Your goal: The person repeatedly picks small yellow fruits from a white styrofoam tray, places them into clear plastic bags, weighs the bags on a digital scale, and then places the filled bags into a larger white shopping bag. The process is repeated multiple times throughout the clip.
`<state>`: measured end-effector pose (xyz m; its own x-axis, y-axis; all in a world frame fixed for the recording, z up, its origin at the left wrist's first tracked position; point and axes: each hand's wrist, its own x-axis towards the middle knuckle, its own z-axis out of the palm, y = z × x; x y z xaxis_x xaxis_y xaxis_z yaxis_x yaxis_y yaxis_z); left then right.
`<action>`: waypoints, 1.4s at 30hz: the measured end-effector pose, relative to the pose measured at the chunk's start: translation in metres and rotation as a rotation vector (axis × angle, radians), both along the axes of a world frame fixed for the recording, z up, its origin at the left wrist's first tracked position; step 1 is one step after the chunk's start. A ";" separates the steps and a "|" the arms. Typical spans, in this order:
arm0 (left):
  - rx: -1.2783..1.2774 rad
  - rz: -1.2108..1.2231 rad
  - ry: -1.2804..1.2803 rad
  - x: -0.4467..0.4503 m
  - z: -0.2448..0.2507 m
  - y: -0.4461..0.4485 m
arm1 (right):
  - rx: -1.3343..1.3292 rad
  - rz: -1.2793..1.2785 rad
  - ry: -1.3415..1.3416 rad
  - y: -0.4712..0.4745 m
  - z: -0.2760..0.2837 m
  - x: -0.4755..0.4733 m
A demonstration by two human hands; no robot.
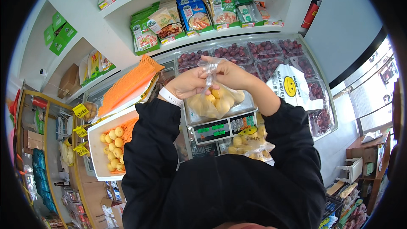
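Observation:
Both my hands grip the gathered neck of a clear plastic bag of yellow fruit point(219, 103) that rests on the metal pan of a digital price scale point(208, 132). My left hand point(187, 82), with a white band at its wrist, pinches the neck from the left. From the right, my right hand point(230, 71) holds the twisted plastic near its top. Below the scale lies another bag of yellow fruit point(238, 144), partly under my right sleeve. A white plastic carrier bag with a yellow smiley face point(289, 86) lies to the right of my right forearm.
Left stands a white foam box point(95, 152) of yellow fruit, beside orange foam netting point(127, 86). Clear boxes of dark red fruit point(264, 49) line the back and right of the display case. Shelves of packaged food point(195, 14) rise behind. Yellow signs point(81, 111) stand at the far left.

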<state>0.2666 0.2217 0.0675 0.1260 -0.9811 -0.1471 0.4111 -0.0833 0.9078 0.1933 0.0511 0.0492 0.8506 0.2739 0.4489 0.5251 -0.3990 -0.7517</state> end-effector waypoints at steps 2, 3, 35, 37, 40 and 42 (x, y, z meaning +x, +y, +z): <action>0.020 -0.076 -0.003 0.002 -0.014 0.009 | -0.210 -0.047 -0.018 0.001 -0.003 -0.001; 0.031 -0.064 -0.205 0.003 -0.024 0.010 | -0.303 -0.061 -0.075 -0.003 -0.005 -0.001; 0.014 0.346 0.275 -0.045 -0.104 0.028 | 0.110 -0.142 0.045 0.022 -0.094 -0.030; 0.099 0.296 0.197 -0.049 -0.108 0.024 | 0.144 -0.209 0.277 0.026 -0.099 -0.031; 0.186 0.592 -0.039 -0.044 -0.122 0.027 | 0.804 -0.266 0.514 0.011 -0.120 -0.038; 0.090 0.895 0.489 -0.037 -0.132 0.036 | 1.698 -0.399 0.894 0.001 -0.134 -0.043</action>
